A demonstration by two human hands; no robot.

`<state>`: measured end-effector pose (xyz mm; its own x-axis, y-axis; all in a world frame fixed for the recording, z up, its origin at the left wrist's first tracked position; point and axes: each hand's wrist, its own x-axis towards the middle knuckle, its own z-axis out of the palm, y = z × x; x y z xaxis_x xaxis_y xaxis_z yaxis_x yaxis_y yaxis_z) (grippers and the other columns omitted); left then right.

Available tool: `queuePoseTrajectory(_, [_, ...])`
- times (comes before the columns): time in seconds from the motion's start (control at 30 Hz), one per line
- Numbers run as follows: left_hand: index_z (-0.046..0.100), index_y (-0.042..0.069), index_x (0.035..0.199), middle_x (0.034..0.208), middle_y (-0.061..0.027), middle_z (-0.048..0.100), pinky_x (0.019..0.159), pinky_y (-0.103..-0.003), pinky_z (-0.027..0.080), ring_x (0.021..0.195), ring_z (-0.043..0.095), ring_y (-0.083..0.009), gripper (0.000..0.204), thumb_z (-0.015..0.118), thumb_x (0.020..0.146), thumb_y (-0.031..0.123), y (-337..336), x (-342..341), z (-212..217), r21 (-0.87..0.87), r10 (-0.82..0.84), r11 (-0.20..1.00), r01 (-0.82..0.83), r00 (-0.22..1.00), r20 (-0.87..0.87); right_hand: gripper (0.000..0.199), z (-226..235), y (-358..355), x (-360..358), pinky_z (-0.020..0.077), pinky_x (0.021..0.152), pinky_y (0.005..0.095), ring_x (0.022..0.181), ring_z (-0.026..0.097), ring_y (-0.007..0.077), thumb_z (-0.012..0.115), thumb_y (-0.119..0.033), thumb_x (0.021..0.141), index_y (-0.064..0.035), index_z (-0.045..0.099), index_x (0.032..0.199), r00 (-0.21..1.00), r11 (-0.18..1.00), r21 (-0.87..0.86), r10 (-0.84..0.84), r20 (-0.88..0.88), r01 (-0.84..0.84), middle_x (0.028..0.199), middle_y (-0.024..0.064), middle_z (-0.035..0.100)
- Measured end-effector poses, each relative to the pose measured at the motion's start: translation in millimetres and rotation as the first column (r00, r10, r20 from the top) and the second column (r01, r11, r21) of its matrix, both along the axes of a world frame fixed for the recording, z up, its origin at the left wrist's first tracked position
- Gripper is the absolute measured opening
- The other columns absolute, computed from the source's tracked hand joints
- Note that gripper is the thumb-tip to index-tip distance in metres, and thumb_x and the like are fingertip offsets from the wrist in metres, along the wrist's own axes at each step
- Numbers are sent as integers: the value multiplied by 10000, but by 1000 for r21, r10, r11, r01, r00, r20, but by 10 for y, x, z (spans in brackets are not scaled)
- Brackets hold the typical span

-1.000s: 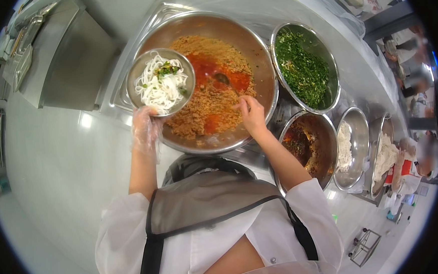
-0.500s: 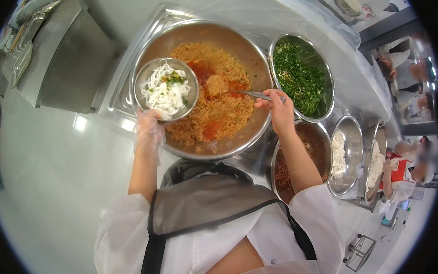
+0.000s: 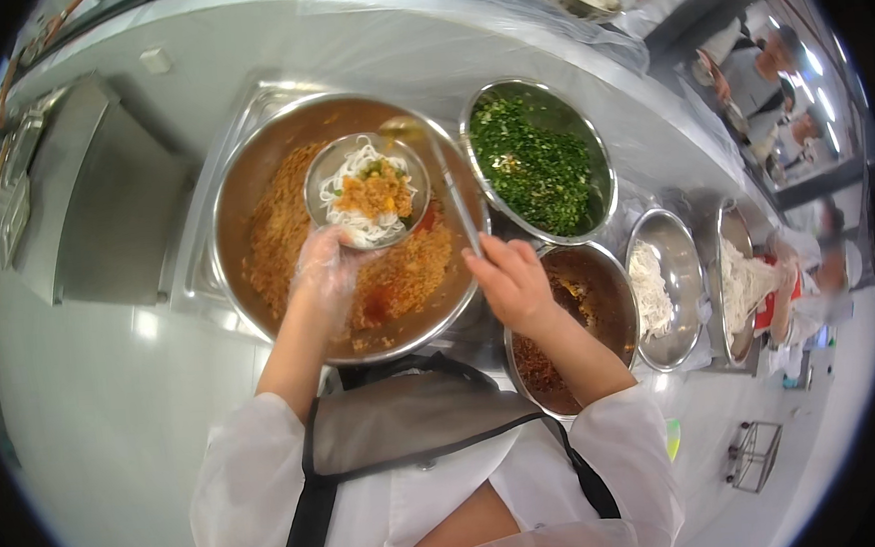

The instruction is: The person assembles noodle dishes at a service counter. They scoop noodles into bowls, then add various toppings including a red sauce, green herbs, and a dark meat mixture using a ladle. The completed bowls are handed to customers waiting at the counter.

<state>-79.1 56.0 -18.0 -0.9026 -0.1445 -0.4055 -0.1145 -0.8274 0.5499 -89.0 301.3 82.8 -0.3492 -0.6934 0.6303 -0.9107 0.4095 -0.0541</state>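
My left hand (image 3: 329,270), in a clear plastic glove, grips the near rim of a small metal bowl (image 3: 317,165). White noodles (image 3: 349,177) lie in it, topped with an orange-brown minced sauce (image 3: 376,192) and some green bits. The bowl is held above a large metal basin (image 3: 228,211) of orange-brown mince (image 3: 279,213) with red oil. My right hand (image 3: 514,279), bare, is closed on the handle of a metal spoon (image 3: 461,204). The spoon's head is blurred and coated with sauce, just right of the bowl's far rim.
To the right stands a bowl of chopped greens (image 3: 541,157). Nearer is a bowl of dark red-brown topping (image 3: 544,372). Beyond it are a bowl of pale noodles (image 3: 649,296) and another noodle pan (image 3: 739,285), where a person's gloved hand reaches in. A steel cabinet (image 3: 117,193) stands at left.
Orange-brown sauce now lies on the noodles. The small bowl has moved right, over the basin's middle. My right hand has lifted the spoon out of the mince, up beside the bowl.
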Motion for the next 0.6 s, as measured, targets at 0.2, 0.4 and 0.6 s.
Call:
queuePoseTrajectory(0.2, [251, -94, 1278, 1245, -284, 392, 883, -631, 424, 1153, 412, -454, 654, 393, 641, -49, 18, -702, 451, 36, -59, 998, 58, 998, 12, 162, -163, 698, -743, 452, 767, 307, 791, 609, 194, 465, -64, 900, 16, 571, 993, 767, 743, -400, -233, 598, 537, 759, 106, 665])
queuePoseTrajectory(0.4, [291, -72, 1265, 1273, -293, 355, 858, -536, 489, 1171, 424, -387, 453, 342, 815, -86, -257, -1826, 1046, -23, -1, 1000, 3, 996, 88, 260, -1034, 1244, -1630, 424, 588, 246, 595, 563, 108, 433, -181, 912, 29, 561, 996, 404, 548, -180, -320, 857, 817, 735, 101, 677])
queuePoseTrajectory(0.6, [173, -11, 1319, 1308, -293, 277, 884, -607, 447, 1196, 345, -462, 577, 321, 763, -54, -835, -2743, 1332, -108, -53, 993, 52, 999, -5, 252, -1489, 881, -1868, 478, 605, 306, 634, 635, 188, 441, -160, 913, 48, 571, 971, 450, 657, -104, -384, 806, 746, 754, 133, 662])
